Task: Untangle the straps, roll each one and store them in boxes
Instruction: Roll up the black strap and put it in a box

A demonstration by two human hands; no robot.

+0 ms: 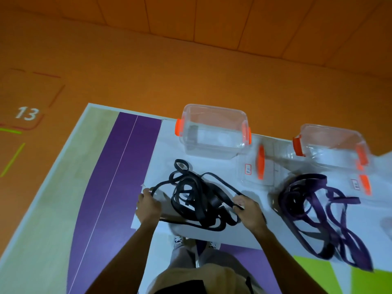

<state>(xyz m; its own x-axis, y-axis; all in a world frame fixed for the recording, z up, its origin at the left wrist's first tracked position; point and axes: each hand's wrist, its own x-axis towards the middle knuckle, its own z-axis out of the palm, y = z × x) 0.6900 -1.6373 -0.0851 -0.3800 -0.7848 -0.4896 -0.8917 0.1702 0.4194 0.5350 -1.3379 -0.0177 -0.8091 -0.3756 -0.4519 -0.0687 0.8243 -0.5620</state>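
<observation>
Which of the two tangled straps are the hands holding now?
The black strap, gripped at one loop by the left hand and at another by the right hand. The purple strap lies apart on the person's right, untouched.

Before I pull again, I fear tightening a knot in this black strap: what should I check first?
1. The left hand grips the black strap: ok.
2. The right hand pinches the same strap: ok.
3. The black strap is untangled enough to roll: not ok, it lies in a tangled heap.
4. A free end is located: cannot tell.
5. The black strap lies apart from the purple strap: ok, bare surface lies between them.
6. The left box and the right box are open on top: ok.
</observation>
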